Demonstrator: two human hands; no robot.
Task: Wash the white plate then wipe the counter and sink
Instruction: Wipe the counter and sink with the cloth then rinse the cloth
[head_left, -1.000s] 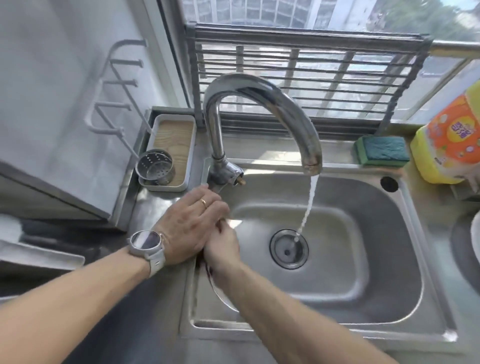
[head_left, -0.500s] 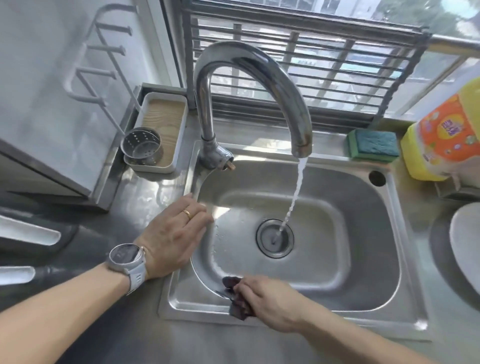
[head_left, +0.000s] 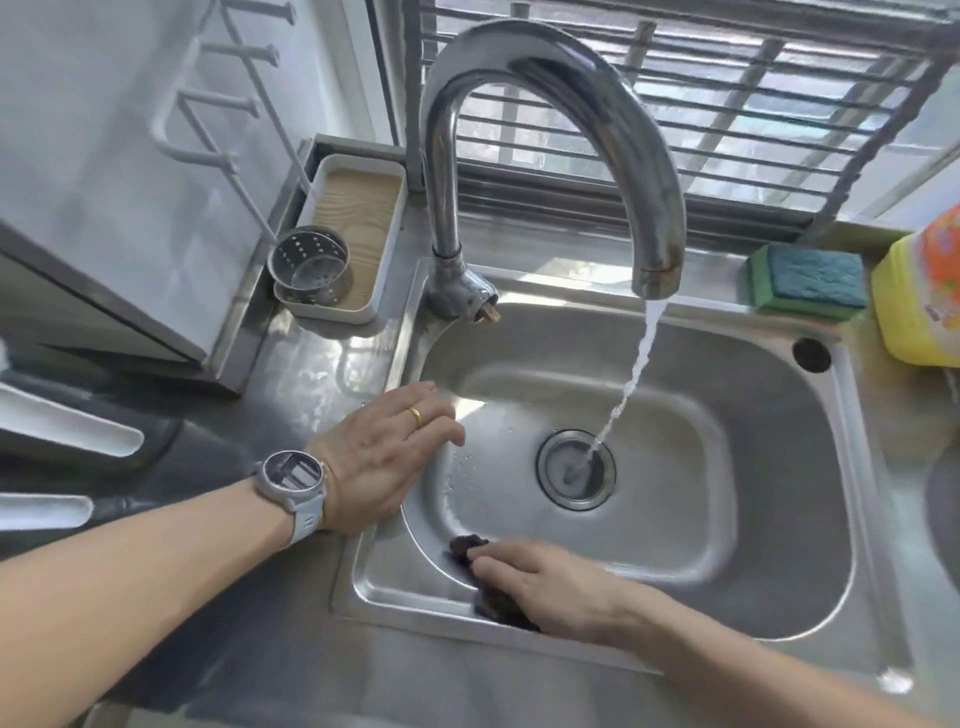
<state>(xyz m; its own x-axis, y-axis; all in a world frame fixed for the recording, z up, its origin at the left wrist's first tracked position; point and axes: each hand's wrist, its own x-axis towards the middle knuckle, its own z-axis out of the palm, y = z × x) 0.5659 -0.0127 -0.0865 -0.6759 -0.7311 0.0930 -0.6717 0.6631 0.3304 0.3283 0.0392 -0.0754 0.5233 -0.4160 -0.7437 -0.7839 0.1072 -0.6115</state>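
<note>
The right hand (head_left: 545, 587) hides most of the dark cloth (head_left: 470, 548); the yellow bottle (head_left: 919, 301) is cut off.

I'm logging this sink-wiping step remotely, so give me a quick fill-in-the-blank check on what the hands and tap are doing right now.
1. The right hand presses a dark ____ against the near-left inner wall of the sink.
2. Water from the faucet falls straight into the ____.
3. The left hand lies flat on the sink's ____ rim.
4. The green sponge sits on the ledge beside a ____ bottle.

Missing words: cloth; drain; left; yellow
</note>
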